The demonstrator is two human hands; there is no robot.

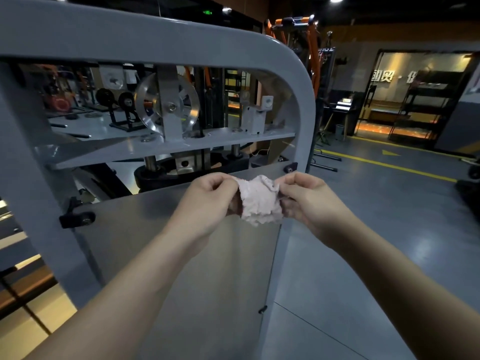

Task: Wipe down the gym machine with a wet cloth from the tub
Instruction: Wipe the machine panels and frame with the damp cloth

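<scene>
A small pale pink cloth point(259, 201) hangs bunched between my two hands in front of the grey gym machine point(166, 35). My left hand point(207, 201) pinches its left edge, and my right hand point(309, 198) pinches its right edge. Both hands are held just in front of the machine's translucent grey shroud panel point(181, 255), a little below the cross plate point(166, 146) that carries the silver pulley point(168, 106). The tub is out of view.
The machine's rounded grey frame arches over the pulley and runs down at the right point(304, 120). Black bolts point(78, 219) fix the panel. Open grey floor with yellow lines point(389, 165) lies to the right. Orange equipment point(293, 29) and black shelving point(426, 107) stand farther back.
</scene>
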